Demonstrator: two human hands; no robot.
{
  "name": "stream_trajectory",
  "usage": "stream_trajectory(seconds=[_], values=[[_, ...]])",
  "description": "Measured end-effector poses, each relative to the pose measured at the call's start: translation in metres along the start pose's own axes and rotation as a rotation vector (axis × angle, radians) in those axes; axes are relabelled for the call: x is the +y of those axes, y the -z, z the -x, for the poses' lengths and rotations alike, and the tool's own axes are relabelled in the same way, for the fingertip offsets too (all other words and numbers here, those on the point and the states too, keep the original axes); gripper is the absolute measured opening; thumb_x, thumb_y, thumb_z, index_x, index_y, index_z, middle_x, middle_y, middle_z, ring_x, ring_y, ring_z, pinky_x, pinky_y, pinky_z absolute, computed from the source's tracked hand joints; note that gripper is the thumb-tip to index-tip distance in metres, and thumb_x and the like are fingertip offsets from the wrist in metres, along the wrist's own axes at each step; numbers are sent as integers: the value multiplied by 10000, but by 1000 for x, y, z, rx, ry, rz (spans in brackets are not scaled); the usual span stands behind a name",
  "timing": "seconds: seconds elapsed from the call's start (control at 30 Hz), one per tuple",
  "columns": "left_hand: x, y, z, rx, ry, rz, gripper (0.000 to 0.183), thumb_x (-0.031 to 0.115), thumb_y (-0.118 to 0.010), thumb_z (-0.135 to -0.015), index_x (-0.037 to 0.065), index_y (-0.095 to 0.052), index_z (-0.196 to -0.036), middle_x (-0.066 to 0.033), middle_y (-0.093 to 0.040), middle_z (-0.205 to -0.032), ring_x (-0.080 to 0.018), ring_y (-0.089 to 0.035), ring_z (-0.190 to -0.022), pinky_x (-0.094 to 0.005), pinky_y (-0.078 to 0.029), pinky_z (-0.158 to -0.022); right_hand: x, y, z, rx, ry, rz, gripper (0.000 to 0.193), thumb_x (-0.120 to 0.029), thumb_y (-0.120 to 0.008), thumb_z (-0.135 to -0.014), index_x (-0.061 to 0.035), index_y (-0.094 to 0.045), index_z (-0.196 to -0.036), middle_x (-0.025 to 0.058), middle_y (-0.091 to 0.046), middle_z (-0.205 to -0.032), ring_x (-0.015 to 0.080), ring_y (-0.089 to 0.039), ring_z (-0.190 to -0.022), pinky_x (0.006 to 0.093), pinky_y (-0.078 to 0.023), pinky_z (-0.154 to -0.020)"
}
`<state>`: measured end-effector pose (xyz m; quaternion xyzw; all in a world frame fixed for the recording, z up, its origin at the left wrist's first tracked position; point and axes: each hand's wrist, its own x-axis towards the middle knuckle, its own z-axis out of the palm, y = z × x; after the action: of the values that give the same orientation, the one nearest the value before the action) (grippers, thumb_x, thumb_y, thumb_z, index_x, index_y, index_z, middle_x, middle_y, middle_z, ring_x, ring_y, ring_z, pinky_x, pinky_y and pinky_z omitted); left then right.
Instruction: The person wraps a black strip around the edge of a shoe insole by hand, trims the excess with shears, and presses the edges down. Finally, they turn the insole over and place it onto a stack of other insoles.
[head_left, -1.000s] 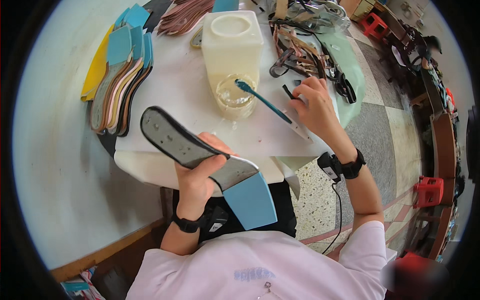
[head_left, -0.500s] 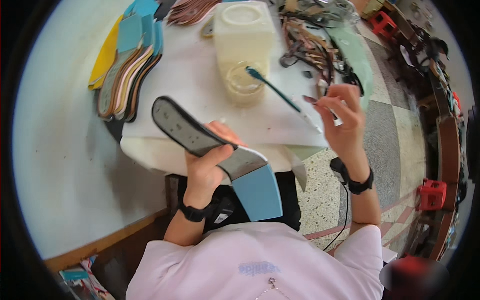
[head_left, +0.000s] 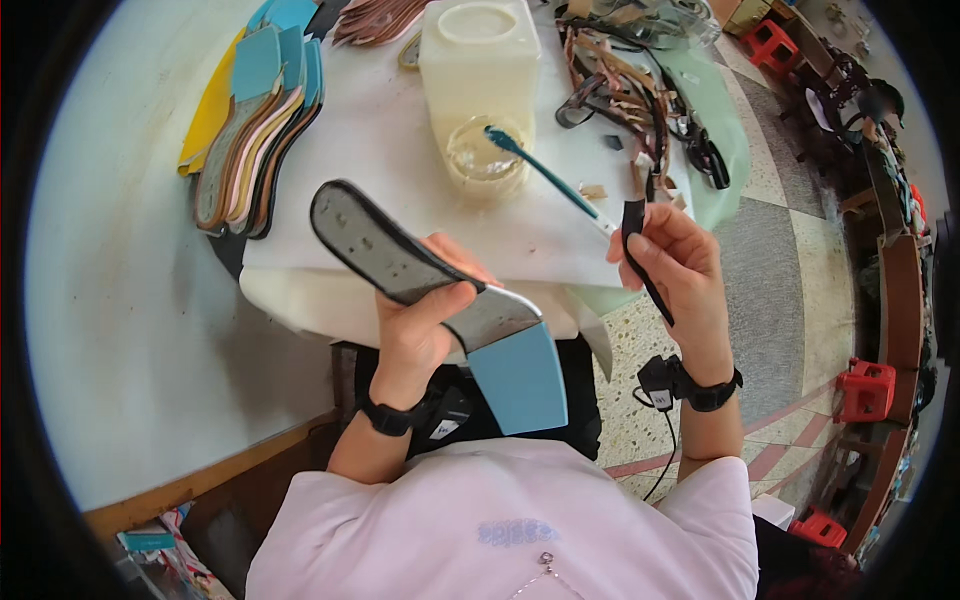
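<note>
While the left fingers point(head_left: 447, 300) are wrapped round the middle of a grey insole point(head_left: 368, 240), blue flap point(head_left: 518, 380) sticking out on the near side of them, the right fingers point(head_left: 660, 262) have a thin black strip point(head_left: 633, 220) pinched, clear of the insole. Green brush point(head_left: 548, 172) is just left of those, head over a whitish tub point(head_left: 478, 80), plus a messy pile of scraps point(head_left: 632, 100) beyond them on the worktop point(head_left: 360, 125)

Looks like a shoe workshop. Insole point(head_left: 375, 245) up front, insole stack point(head_left: 250, 155) on table point(head_left: 345, 130), strip scraps point(head_left: 628, 100), brush point(head_left: 545, 171) on pot point(head_left: 488, 183).
</note>
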<state>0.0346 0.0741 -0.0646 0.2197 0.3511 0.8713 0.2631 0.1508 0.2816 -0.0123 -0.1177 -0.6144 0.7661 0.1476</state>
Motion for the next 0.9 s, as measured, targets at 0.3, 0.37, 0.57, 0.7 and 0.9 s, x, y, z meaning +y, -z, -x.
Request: stream_trajectory(seconds=[0.3, 0.37, 0.57, 0.7, 0.9], values=[[-7, -1, 0, -123, -46, 4, 120, -13, -666, -742, 2, -599, -841, -91, -567, -816, -237, -593, -792, -360, -476, -726, 0, -35, 17, -224, -291, -121, 74, -55, -625, -845, 6, -615, -885, -26, -585, -754, 32, -523, -712, 150, -398, -636], [-6, 0, 2, -134, -62, -7, 119, -6, -672, -742, 3, -602, -837, -93, -569, -816, -235, -594, -789, -354, -476, -718, -5, -48, 16, -256, -361, -152, 49, -16, -635, -827, 16, -617, -860, -21, -589, -769, 35, -528, -718, 166, -417, -653], [-2, -2, 6, -143, -68, -54, 123, 11, -695, -733, 3, -614, -825, -97, -574, -816, -225, -594, -775, -335, -475, -698, -2, -50, 9, -318, -339, -35, 52, -10, -661, -803, 22, -622, -810, -14, -595, -751, 41, -535, -680, 180, -435, -630], [-3, -1, 7, -160, -57, -75, 135, 30, -709, -732, 1, -618, -826, -95, -579, -821, -212, -590, -775, -315, -464, -686, 0, -49, 6, -317, -321, 15, 58, -18, -669, -798, 17, -625, -786, -22, -589, -717, 34, -526, -660, 179, -425, -606], [-4, -1, 5, -184, -97, -126, 140, 64, -717, -742, 10, -617, -824, -97, -588, -829, -191, -579, -775, -301, -454, -679, 5, -48, 5, -293, -325, 23, 66, -27, -674, -797, 12, -622, -787, -31, -581, -707, 20, -509, -642, 167, -402, -577]])
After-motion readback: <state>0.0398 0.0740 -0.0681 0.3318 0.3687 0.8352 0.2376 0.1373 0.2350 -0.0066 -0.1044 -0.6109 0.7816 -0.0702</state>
